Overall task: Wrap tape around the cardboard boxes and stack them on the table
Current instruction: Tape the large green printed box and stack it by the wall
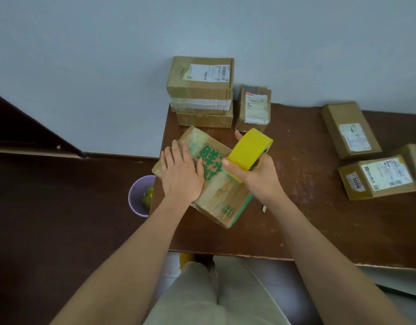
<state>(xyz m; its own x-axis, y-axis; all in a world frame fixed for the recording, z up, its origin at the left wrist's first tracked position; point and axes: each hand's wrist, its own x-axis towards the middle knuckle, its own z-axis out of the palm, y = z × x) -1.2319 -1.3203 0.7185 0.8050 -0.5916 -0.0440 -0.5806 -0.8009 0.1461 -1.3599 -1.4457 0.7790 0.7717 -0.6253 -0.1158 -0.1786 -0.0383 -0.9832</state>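
Yellow tape roll [249,150] is sitting in the right hand [261,177], fingers and thumb curling round its rim, above the right part of a cardboard box [216,195] printed with green characters. That box is lying askew near the left edge of the scuffed brown table [307,219]. At nine o'clock of the roll, the left hand [181,172] is pressing flat on the box top, fingers straight. At twelve o'clock, stacked boxes [200,92] are standing against a pale wall [108,66]; at three o'clock, labelled parcels [375,177] are lying. Forearms are reaching forward. A lilac bin [137,195] is standing on the floor at nine o'clock.
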